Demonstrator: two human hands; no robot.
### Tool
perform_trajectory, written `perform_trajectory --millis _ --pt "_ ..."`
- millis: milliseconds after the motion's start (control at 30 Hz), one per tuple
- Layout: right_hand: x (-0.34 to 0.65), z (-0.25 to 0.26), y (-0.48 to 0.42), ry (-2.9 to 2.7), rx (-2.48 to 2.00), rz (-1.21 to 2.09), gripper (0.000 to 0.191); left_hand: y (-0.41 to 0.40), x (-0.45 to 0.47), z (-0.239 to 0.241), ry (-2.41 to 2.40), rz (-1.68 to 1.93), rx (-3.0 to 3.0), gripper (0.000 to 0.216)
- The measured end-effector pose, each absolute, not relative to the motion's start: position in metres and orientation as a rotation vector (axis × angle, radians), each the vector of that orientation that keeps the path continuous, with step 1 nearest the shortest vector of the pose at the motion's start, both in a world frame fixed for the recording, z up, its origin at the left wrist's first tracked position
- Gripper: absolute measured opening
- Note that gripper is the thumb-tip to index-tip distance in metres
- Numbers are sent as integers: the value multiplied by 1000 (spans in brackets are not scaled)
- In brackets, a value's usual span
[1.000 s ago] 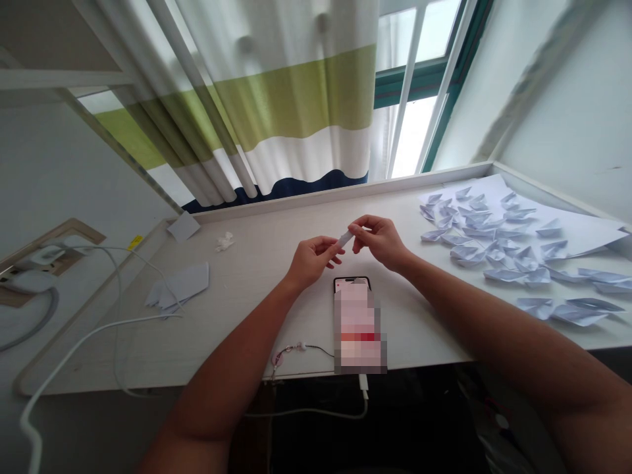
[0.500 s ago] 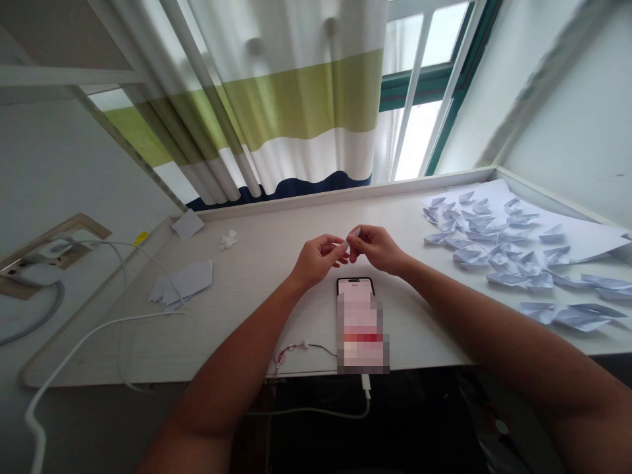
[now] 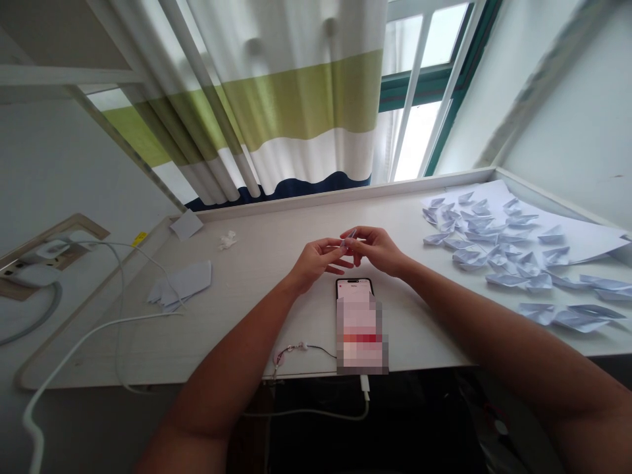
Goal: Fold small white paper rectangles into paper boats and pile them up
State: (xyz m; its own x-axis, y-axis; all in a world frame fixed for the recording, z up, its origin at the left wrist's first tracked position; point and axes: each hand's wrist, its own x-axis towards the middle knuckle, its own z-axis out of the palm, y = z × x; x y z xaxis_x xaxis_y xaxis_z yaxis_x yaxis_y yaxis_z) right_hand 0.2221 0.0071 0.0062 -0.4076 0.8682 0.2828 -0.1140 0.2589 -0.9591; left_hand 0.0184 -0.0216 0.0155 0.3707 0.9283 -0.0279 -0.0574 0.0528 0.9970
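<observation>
Between my two hands, just above the far end of the phone, is a small folded piece of white paper (image 3: 351, 234), mostly hidden by fingers. My left hand (image 3: 318, 259) pinches it from the left with thumb and forefinger, its other fingers stretched out below. From the right, my right hand (image 3: 372, 249) grips the same paper between thumb and fingers. Directly below the hands, a phone (image 3: 354, 287) lies screen up on the desk, its display mostly blurred out. Many folded paper boats (image 3: 494, 227) lie to the right of my right hand.
Loose paper sheets (image 3: 190, 282) lie on the left of the white desk (image 3: 257, 289), near a crumpled tissue (image 3: 228, 240) and a single paper square (image 3: 187, 225). A white cable (image 3: 99, 332) crosses the left edge. A beaded strap (image 3: 296, 346) trails from the phone. Behind hangs a curtain (image 3: 306, 99).
My fingers have shifted around the folded paper; the left fingers have stretched out further to the right, and less of the paper shows. The phone and boats stay in place.
</observation>
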Motion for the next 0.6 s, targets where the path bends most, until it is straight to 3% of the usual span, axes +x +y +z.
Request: perform_trajectory --millis 367,600 --pt "220 8 5 -1562 -883 1269 23 -26 26 14 1065 987 1422 44" --pt "220 32 -2 -1576 -1055 1255 34 -19 37 33 1279 943 1687 23"
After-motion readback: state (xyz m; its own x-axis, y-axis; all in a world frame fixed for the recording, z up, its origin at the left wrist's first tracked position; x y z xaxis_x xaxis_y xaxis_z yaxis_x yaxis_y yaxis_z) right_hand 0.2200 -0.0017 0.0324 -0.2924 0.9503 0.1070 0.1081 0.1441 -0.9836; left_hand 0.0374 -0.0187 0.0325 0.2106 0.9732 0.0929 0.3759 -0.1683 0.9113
